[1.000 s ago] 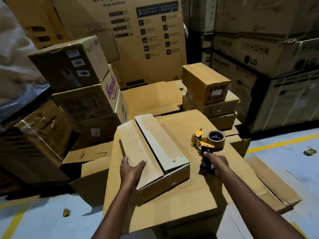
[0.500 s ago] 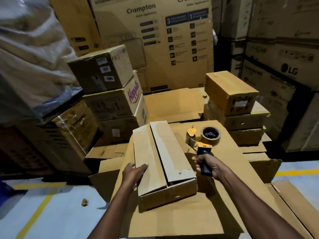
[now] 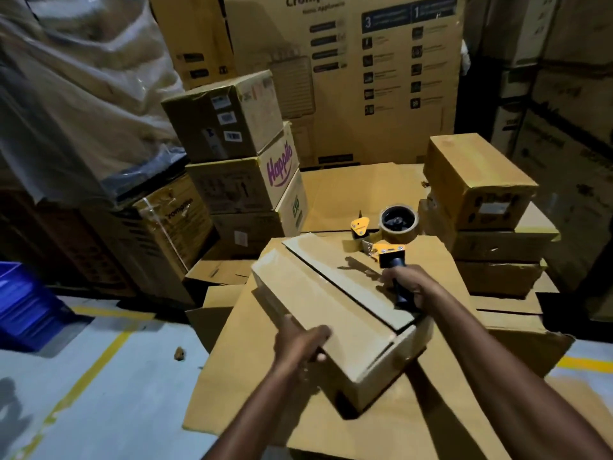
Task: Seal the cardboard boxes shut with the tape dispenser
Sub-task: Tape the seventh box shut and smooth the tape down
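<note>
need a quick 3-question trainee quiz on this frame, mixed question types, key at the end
1. True or false: the tape dispenser lies on the floor.
2. What does the left hand grip? A: the near edge of the small box. B: the tape roll. C: a stacked box at the back.
3. Fill in: the crate on the floor at far left is coloured ____.

Key: 1 false, the right hand holds it by its handle above the small box; 2 A; 3 blue.
</note>
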### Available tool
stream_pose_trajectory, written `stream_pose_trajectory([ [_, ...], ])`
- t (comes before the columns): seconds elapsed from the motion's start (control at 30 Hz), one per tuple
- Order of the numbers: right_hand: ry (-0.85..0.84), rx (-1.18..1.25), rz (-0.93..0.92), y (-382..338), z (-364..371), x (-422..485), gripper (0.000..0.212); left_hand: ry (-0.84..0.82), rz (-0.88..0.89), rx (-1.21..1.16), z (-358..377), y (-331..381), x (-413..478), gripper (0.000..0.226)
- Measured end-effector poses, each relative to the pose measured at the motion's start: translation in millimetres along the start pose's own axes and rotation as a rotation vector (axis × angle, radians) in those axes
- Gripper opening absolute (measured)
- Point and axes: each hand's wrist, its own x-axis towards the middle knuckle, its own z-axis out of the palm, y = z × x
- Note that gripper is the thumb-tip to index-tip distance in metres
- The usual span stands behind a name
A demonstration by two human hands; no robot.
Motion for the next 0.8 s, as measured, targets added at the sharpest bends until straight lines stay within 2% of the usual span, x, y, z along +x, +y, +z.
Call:
stream_pose_trajectory([
  [0.1, 0.017, -0.046, -0.074, -13.0, -35.9, 12.5, 0.025, -0.218, -0.042, -0.084, 30.9, 1.9, -31.6, 0.090],
  [0.13, 0.015, -0.032, -0.097, -16.6, -44.0, 16.5, 0.025, -0.237, -0.012, -0.053, 35.6, -1.1, -31.3, 0.093],
  [0.2, -0.005, 0.049, -0.136, -20.7, -51.1, 22.0, 0.022, -0.084, 0.164, 0.197, 34.5, 0.0, -21.8, 0.076],
  [0.27, -0.046, 0.179, -0.185, -24.6, -48.2, 18.9, 0.022, 0.106, 0.309, 0.369, 27.4, 8.4, -8.3, 0.048],
  [0.33, -0.059, 0.253, -0.293, -27.4, -38.7, 13.9, 0.027, 0.144, 0.454, 0.425, 23.2, 20.3, 11.0, 0.030],
  [0.43, -0.005, 0.205, -0.421, -29.8, -16.2, 7.1, 0.026, 0.073, 0.649, 0.554, 19.9, 32.9, 52.5, 0.029],
  [0.6, -0.191, 0.180, -0.224, -37.3, 33.8, 2.0, 0.015, -0.186, 0.836, 0.793, 13.0, 38.9, 113.8, 0.054],
  [0.67, -0.216, 0.221, -0.148, -39.5, 55.7, 2.2, 0.008, -0.256, 0.876, 0.857, 10.5, 37.4, 130.0, 0.056],
  [0.8, -0.202, 0.180, -0.070, -49.4, 87.7, 4.8, 0.012, -0.293, 0.897, 0.869, 3.5, 27.4, 148.3, 0.046],
])
